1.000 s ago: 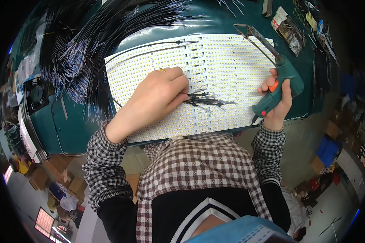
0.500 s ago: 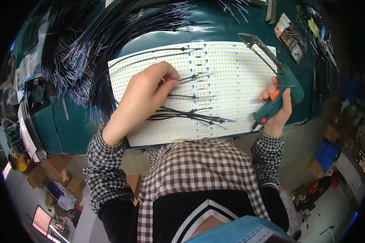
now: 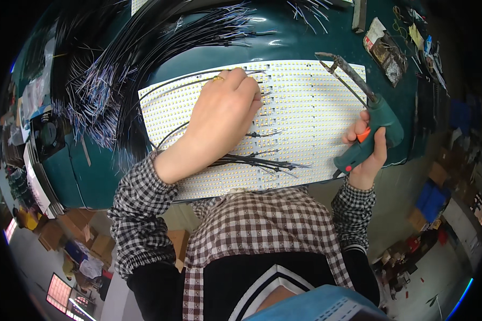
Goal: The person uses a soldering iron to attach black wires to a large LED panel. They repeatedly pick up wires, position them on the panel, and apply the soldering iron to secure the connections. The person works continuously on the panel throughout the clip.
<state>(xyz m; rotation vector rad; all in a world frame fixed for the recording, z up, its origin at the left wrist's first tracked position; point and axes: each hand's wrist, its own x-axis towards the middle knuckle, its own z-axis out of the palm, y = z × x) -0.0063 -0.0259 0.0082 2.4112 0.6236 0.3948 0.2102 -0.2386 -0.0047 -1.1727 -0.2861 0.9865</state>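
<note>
A white panel with rows of small yellowish LEDs lies before me on the green table. My left hand is over its middle, fingers pinched on a thin black cable, whose thin wire ends stick out past the fingertips. The grip itself is mostly hidden behind the hand. My right hand is wrapped round a green soldering gun with an orange trigger; its tip points up and left over the panel's far right corner. More black cables lie across the panel's near half, and another runs along its far edge.
A thick heap of black cables with stripped ends covers the table's left and far side. At the far right sits a worn, stained box, near a metal bar. A black fan stands at the left edge.
My left hand has moved right and away from me over the panel, with the cable in its fingers. The panel has shifted slightly. My right hand and the soldering gun have hardly moved.
</note>
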